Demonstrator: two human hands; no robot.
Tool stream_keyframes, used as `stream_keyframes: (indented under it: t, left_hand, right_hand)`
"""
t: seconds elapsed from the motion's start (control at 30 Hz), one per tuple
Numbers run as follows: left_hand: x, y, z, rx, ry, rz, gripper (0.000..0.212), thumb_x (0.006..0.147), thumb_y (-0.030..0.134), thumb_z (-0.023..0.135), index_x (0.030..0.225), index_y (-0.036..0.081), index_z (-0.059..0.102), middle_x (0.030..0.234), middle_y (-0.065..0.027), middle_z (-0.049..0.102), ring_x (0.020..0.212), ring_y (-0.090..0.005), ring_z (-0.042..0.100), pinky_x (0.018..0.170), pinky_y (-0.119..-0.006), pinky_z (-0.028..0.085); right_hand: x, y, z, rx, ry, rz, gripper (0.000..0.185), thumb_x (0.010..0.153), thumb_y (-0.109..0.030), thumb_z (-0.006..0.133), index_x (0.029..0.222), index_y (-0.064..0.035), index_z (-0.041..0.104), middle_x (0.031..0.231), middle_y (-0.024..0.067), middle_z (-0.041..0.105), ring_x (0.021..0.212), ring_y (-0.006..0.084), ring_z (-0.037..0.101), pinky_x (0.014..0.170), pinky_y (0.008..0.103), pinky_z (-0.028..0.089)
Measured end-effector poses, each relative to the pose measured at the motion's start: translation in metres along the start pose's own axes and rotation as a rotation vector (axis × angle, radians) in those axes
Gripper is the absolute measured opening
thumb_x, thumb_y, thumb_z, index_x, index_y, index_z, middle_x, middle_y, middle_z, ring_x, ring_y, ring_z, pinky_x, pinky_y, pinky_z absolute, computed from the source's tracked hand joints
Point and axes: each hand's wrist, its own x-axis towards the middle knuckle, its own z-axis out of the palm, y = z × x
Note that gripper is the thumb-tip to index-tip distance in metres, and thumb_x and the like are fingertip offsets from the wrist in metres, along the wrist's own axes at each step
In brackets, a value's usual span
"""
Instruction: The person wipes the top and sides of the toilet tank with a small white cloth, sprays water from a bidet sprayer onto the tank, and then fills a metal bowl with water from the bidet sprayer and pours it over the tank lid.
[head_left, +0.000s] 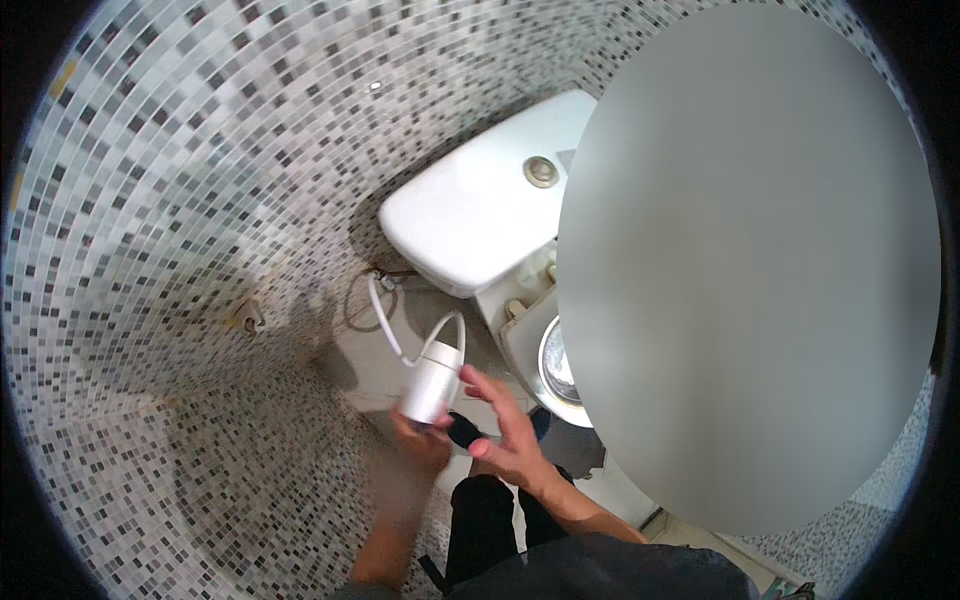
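My left hand grips the lower end of a white cylindrical device, held tilted above the floor. A thin white hose or cord runs from the wall side and loops over the top of the device; whether it is a hose or a cord I cannot tell. Just right of the device, my right hand is raised with fingers apart and holds nothing. Its index fingertip is close to the device's side; whether they touch is unclear.
A white toilet cistern with a round flush button stands ahead. The toilet seat bears a shiny round metal thing. A wall tap juts from mosaic tiles at left. A large blurred oval hides the right side.
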Motion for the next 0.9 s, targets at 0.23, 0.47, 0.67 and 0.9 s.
stream_keyframes:
  t: [0.23, 0.47, 0.67, 0.9]
  left_hand:
    - [-0.078, 0.010, 0.056, 0.120, -0.628, -0.137, 0.050, 0.085, 0.009, 0.061, 0.130, 0.001, 0.042, 0.118, -0.0229, 0.054, 0.105, -0.0422, 0.056, 0.083, -0.046, 0.049]
    - [-0.116, 0.007, 0.102, 0.192, -0.765, -0.268, 0.041, 0.083, 0.005, 0.059, 0.123, 0.002, 0.049, 0.115, -0.0201, 0.055, 0.106, -0.0380, 0.056, 0.087, -0.041, 0.047]
    - [-0.117, -0.039, 0.123, 0.052, -0.356, -0.531, 0.036, 0.084, 0.010, 0.064, 0.118, 0.003, 0.055, 0.113, -0.0112, 0.057, 0.107, -0.0248, 0.055, 0.085, -0.037, 0.049]
    - [-0.086, -0.088, 0.195, 0.000, -0.291, -1.042, 0.042, 0.089, 0.022, 0.065, 0.123, 0.003, 0.049, 0.123, -0.0122, 0.052, 0.103, -0.0204, 0.055, 0.079, -0.035, 0.049]
  right_hand:
    - [-0.077, 0.044, -0.018, 0.402, 0.220, 0.437, 0.059, 0.090, -0.043, 0.062, 0.128, 0.0008, 0.047, 0.122, 0.0095, 0.055, 0.113, 0.0183, 0.052, 0.099, 0.0321, 0.039]
    - [-0.138, 0.117, -0.054, 0.630, 0.532, 0.399, 0.053, 0.097, -0.042, 0.051, 0.126, 0.0013, 0.047, 0.123, 0.0154, 0.057, 0.116, 0.0242, 0.054, 0.101, 0.0384, 0.042]
    - [-0.147, 0.159, -0.108, 0.774, 0.677, 0.405, 0.043, 0.100, -0.041, 0.046, 0.116, -0.0010, 0.048, 0.103, 0.0130, 0.059, 0.093, 0.0218, 0.059, 0.087, 0.0380, 0.047]
    - [-0.137, 0.168, -0.146, 0.818, 0.723, 0.410, 0.050, 0.100, -0.048, 0.038, 0.115, -0.0007, 0.047, 0.087, 0.0096, 0.055, 0.077, 0.0204, 0.055, 0.073, 0.0361, 0.048]
